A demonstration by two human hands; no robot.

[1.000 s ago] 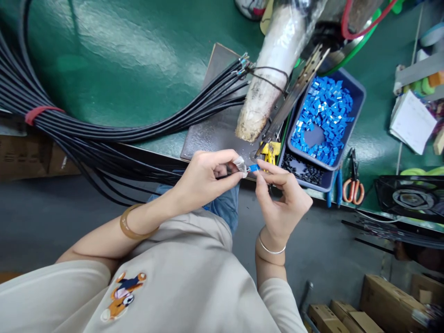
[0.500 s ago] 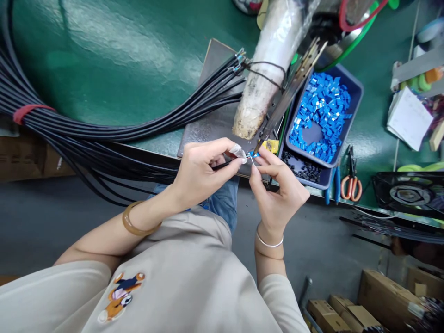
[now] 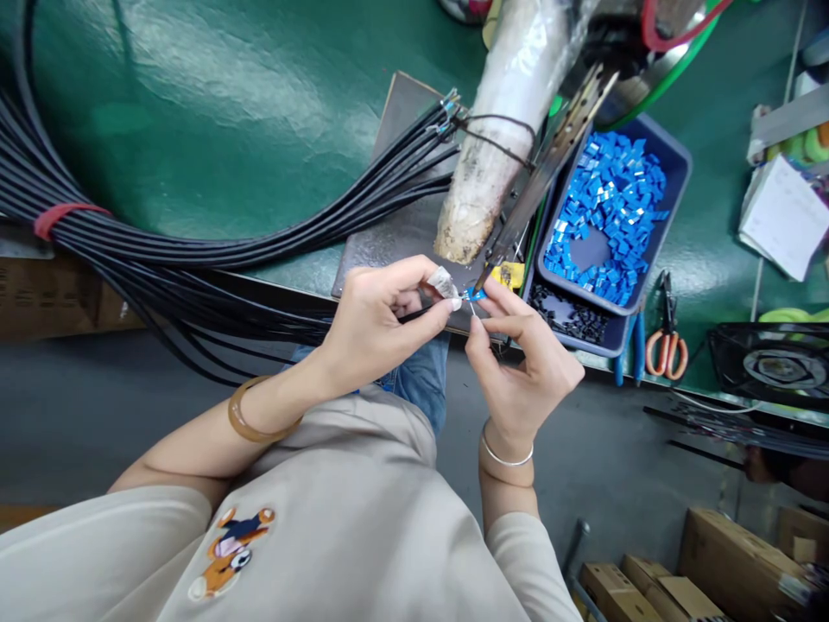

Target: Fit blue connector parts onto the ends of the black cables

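Observation:
My left hand (image 3: 395,311) is pinched around the end of a black cable (image 3: 418,314), with pale wrapping over the fingertips. Just past those fingertips lies a small blue piece (image 3: 476,295), where the cable's stripped end meets it. A fixed soldering iron (image 3: 511,233) slants down from above, its tip at the blue piece. On the right, my right hand (image 3: 524,350) pinches a thin pale wire (image 3: 472,307) between thumb and finger, its end close to the iron tip. Whether the right fingers also touch the blue piece is hard to see.
A white wrapped tube (image 3: 485,147) hangs above the hands. Bundled black cables (image 3: 213,249) lie at left over a grey plate (image 3: 363,255). Right of the iron stand a bin rim (image 3: 677,173) around blue pieces, a lower bin of black parts (image 3: 576,326) and orange-handled cutters (image 3: 667,345).
Both hands stay at the iron tip with little movement. The right hand has shifted very slightly to the right, and the view has shifted a little.

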